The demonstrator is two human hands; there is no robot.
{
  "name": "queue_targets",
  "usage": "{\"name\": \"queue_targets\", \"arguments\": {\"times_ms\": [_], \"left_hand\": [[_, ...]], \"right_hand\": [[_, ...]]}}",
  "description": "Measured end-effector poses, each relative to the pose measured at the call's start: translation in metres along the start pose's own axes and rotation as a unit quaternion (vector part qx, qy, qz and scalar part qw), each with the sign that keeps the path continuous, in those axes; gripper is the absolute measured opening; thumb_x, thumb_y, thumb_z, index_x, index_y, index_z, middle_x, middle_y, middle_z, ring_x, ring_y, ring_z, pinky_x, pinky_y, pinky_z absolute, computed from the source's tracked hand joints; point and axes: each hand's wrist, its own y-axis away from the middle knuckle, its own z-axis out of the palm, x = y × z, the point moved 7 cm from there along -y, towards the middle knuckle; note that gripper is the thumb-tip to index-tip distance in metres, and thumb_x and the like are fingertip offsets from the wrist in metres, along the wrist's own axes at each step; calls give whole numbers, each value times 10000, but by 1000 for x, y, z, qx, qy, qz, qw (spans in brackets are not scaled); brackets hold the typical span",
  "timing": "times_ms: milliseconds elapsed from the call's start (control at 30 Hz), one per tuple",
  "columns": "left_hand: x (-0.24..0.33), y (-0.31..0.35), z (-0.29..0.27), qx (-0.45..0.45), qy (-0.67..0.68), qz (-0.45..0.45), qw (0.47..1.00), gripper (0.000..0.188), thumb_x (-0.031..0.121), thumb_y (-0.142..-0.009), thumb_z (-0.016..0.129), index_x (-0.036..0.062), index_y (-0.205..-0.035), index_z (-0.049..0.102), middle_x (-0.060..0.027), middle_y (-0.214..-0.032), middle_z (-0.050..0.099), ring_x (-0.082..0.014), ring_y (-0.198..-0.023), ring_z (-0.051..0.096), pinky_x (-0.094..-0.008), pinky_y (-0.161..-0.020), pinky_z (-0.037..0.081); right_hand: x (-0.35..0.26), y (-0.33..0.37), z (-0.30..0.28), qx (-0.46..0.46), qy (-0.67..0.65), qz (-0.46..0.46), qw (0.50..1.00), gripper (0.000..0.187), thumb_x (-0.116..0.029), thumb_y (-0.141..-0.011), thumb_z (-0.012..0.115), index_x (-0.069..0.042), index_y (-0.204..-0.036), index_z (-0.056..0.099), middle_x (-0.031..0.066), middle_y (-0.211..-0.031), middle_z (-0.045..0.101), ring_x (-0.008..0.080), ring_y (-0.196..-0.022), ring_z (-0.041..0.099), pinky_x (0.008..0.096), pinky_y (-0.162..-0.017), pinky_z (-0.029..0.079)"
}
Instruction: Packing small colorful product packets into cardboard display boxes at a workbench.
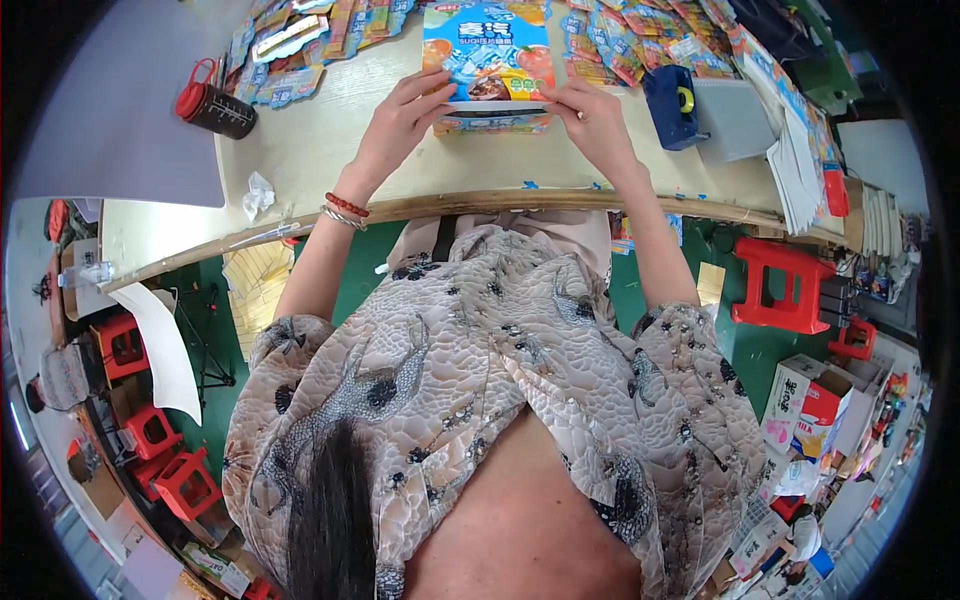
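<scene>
Blue printed cardboard in play: the carton sits on the desk, roughly midway along the near edge and set back from it. The left grip is pinched nearly closed on the carton's front left corner, fingers above and thumb below, and the right grip has a matching pinch at the front right corner. My guess is it's the front flap being worked, since there's a pale gap under the top panel. If so, go even on both corners, ease the edge along rather than shove it, and watch the middle; thin card like that probably creases if one side leads. Texture-wise, the carton looks smooth, boxy and slightly glossy, while the sachets heaped toward the desk's far left are flat, shiny and crinkly. Over by the right end there's a chunky dark blue tape dispenser, hard plastic by the look of it. Near the left end, a crumpled white wad lies close to the rough wooden front edge.
</scene>
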Motion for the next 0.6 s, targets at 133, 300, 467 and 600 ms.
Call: {"name": "queue_targets", "arguments": {"times_ms": [133, 300, 467, 600], "left_hand": [[3, 4, 6, -9, -62, 6, 998, 230, 86, -844, 654, 78, -1072, 685, -58, -1177, 636, -245, -1118, 592, -358, -954, 491], [10, 5, 7, 19, -49, 31, 998, 215, 70, -828, 664, 65, -1042, 686, -53, -1181, 638, -236, -1130, 590, -404, -1016, 442], [13, 4, 13, -20, -5, 53, 998, 282, 112, -785, 722, 25, -1047, 663, -95, -1249, 598, -285, -1206, 537, -438, -1051, 403], [20, -1, 24, -35, -6, 102, 994, 412, 152, -778, 737, 41, -1153, 609, -102, -1323, 540, -300, -1252, 492, -420, -1046, 405]], "right_hand": [[-9, 12, 1, 52, 34, -28, 998, 241, 19, -801, 656, -64, -1022, 708, 96, -890, 643, 211, -722, 612, 319, -635, 475], [3, 25, 3, 79, 34, 12, 996, 264, 16, -784, 682, -95, -1022, 713, 97, -1028, 627, 229, -862, 618, 342, -720, 495], [-19, 23, 4, 67, 66, -121, 988, 353, -44, -742, 746, -78, -1083, 661, 101, -1220, 597, 283, -1209, 525, 376, -977, 452], [-14, 20, 17, 37, 60, -154, 985, 389, -65, -722, 763, -57, -1090, 637, 100, -1271, 577, 291, -1229, 517, 385, -969, 461]]}}
